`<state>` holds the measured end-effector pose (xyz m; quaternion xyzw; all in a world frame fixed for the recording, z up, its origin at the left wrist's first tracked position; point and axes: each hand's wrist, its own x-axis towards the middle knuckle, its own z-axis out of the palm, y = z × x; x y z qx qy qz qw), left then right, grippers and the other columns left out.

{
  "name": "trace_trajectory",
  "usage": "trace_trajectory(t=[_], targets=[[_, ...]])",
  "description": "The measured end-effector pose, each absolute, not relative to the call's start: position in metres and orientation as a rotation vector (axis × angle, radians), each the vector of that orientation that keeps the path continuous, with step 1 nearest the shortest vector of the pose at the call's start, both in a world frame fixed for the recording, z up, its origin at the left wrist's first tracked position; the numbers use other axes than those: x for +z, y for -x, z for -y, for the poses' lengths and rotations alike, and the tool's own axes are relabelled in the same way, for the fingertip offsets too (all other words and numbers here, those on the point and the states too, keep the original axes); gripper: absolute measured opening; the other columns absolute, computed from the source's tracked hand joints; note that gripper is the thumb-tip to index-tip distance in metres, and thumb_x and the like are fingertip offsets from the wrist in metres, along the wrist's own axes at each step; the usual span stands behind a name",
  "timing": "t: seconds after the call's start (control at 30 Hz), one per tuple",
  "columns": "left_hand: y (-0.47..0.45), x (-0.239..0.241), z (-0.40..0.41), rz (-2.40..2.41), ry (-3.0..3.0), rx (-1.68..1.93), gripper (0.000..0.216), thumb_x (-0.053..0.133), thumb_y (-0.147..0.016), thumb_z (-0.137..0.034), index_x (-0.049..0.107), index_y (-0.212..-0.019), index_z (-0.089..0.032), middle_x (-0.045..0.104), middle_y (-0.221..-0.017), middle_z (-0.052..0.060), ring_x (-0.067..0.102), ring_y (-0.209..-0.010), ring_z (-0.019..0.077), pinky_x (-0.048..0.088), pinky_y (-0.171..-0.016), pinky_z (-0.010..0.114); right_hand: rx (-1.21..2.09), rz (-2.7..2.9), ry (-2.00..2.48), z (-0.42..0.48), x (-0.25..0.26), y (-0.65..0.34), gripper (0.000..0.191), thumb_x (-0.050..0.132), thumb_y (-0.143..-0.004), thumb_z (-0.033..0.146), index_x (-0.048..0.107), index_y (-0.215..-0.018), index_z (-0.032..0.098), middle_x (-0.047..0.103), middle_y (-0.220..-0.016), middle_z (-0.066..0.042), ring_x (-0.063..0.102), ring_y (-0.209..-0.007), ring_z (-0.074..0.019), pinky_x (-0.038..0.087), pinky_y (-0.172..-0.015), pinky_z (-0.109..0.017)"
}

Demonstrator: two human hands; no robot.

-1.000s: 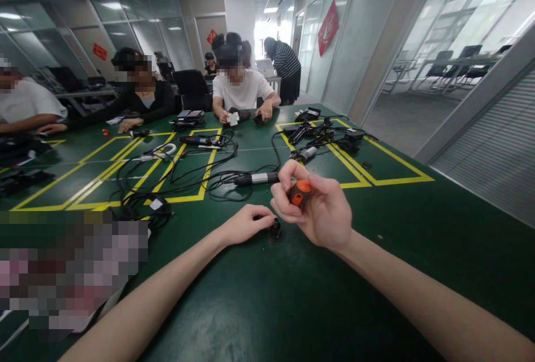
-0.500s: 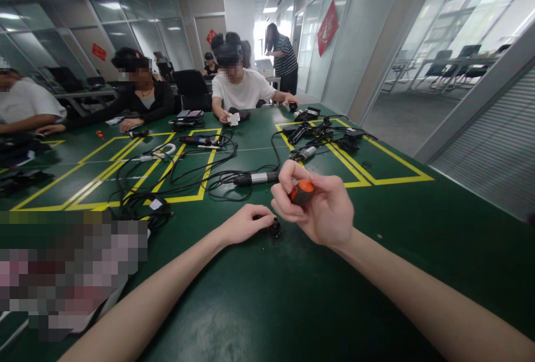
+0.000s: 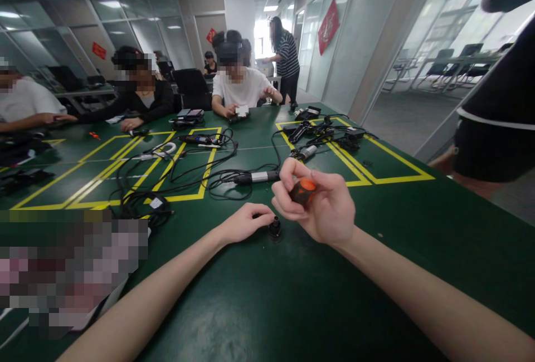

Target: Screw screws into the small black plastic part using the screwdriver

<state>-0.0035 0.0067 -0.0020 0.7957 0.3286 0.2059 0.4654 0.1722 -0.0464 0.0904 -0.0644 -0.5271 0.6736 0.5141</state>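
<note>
Closed around a screwdriver [image 3: 304, 191] with an orange-and-black handle, my right hand [image 3: 330, 206] hovers above the table. Only the handle's end shows; its shaft is hidden behind my fingers. Just left of it, my left hand [image 3: 247, 223] rests on the green tabletop with thumb and fingers pinching a small black stepped round part [image 3: 275, 229]. That part stands upright on the table, wider at its base and narrow at its top. The fingers behind it are partly hidden.
Black cables [image 3: 217, 164] and a silver-and-black cylindrical tool [image 3: 257, 177] lie beyond my hands. Yellow tape [image 3: 401, 179] marks rectangles on the green table [image 3: 267, 306]. A blurred-out object [image 3: 83, 273] is at left. Across the table sits a person in white [image 3: 246, 83].
My hands stay almost in place; the screwdriver handle has turned slightly. A person in dark clothing has come into view at the right edge. The person opposite has drawn one hand back.
</note>
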Motion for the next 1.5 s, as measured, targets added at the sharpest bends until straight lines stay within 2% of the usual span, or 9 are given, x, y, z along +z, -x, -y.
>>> trace_trajectory(t=[0.13,0.4,0.5,0.63,0.87,1.0,1.13,1.37,1.5], targets=[[0.0039,-0.0024,-0.0081,-0.804,-1.949,0.503,0.033,0.055,-0.097,-0.036,0.08,-0.103,-0.014,0.078,-0.105,0.005,0.067,-0.104,0.0242,0.047,-0.104,0.034,1.581,1.26,0.2,0.0474,0.0915,-0.1713,0.019,0.051,-0.091,0.037,0.046,-0.08,0.023,0.041,-0.053,0.008,0.024,-0.043,-0.0086,0.019,-0.044,-0.022],[0.0037,0.0008,-0.0084,-0.785,-1.935,0.503,0.032,0.055,-0.093,-0.033,0.08,-0.103,-0.014,0.079,-0.106,0.006,0.067,-0.102,0.024,0.048,-0.101,0.034,1.571,1.238,0.239,0.0461,0.0922,-0.169,0.04,0.051,-0.096,0.043,0.051,-0.064,0.019,0.034,-0.05,0.006,0.023,-0.043,-0.008,0.018,-0.041,-0.022],[0.0032,0.0035,-0.0067,-0.793,-1.932,0.504,0.034,0.056,-0.092,-0.033,0.08,-0.104,-0.013,0.078,-0.111,0.006,0.067,-0.105,0.0248,0.047,-0.103,0.034,1.597,1.238,0.217,0.0477,0.092,-0.1706,0.031,0.052,-0.093,0.047,0.051,-0.075,0.021,0.036,-0.05,0.008,0.021,-0.043,-0.0085,0.017,-0.042,-0.022],[0.0017,0.003,-0.0062,-0.791,-1.915,0.515,0.032,0.057,-0.091,-0.032,0.081,-0.105,-0.015,0.079,-0.112,0.005,0.067,-0.107,0.0246,0.046,-0.105,0.033,1.567,1.244,0.242,0.0497,0.0926,-0.1714,0.021,0.054,-0.09,0.039,0.049,-0.079,0.022,0.041,-0.051,0.007,0.024,-0.042,-0.0087,0.02,-0.043,-0.022],[0.0006,-0.0014,-0.0082,-0.799,-1.91,0.519,0.032,0.058,-0.091,-0.032,0.081,-0.105,-0.015,0.08,-0.108,0.006,0.068,-0.103,0.024,0.049,-0.1,0.032,1.531,1.24,0.251,0.049,0.0938,-0.1696,0.041,0.052,-0.097,0.04,0.052,-0.062,0.019,0.034,-0.049,0.006,0.026,-0.043,-0.0084,0.021,-0.042,-0.023],[0.0009,0.0,-0.0065,-0.816,-1.91,0.528,0.034,0.058,-0.091,-0.033,0.081,-0.106,-0.013,0.08,-0.109,0.007,0.068,-0.102,0.0241,0.049,-0.1,0.033,1.557,1.229,0.228,0.0498,0.0935,-0.1704,0.03,0.053,-0.092,0.044,0.051,-0.073,0.021,0.034,-0.049,0.008,0.021,-0.043,-0.0086,0.02,-0.044,-0.023],[0.0008,-0.0007,-0.0067,-0.809,-1.91,0.525,0.032,0.058,-0.091,-0.032,0.08,-0.105,-0.014,0.08,-0.107,0.006,0.069,-0.101,0.0231,0.048,-0.101,0.032,1.524,1.224,0.269,0.05,0.0933,-0.1709,0.017,0.055,-0.088,0.037,0.049,-0.08,0.023,0.039,-0.05,0.008,0.024,-0.043,-0.0094,0.021,-0.044,-0.022],[0.0009,-0.002,-0.0084,-0.814,-1.893,0.518,0.031,0.058,-0.09,-0.031,0.08,-0.102,-0.014,0.08,-0.106,0.006,0.069,-0.099,0.0228,0.05,-0.098,0.031,1.483,1.231,0.279,0.0482,0.093,-0.1693,0.036,0.053,-0.093,0.039,0.053,-0.064,0.019,0.04,-0.053,0.004,0.028,-0.044,-0.0091,0.021,-0.042,-0.024],[0.0015,0.0019,-0.0061,-0.818,-1.925,0.51,0.033,0.057,-0.091,-0.032,0.08,-0.104,-0.014,0.079,-0.107,0.006,0.067,-0.099,0.0229,0.048,-0.098,0.032,1.534,1.22,0.226,0.0492,0.0921,-0.1697,0.03,0.053,-0.091,0.044,0.052,-0.071,0.021,0.035,-0.051,0.007,0.022,-0.043,-0.0087,0.019,-0.042,-0.022]])
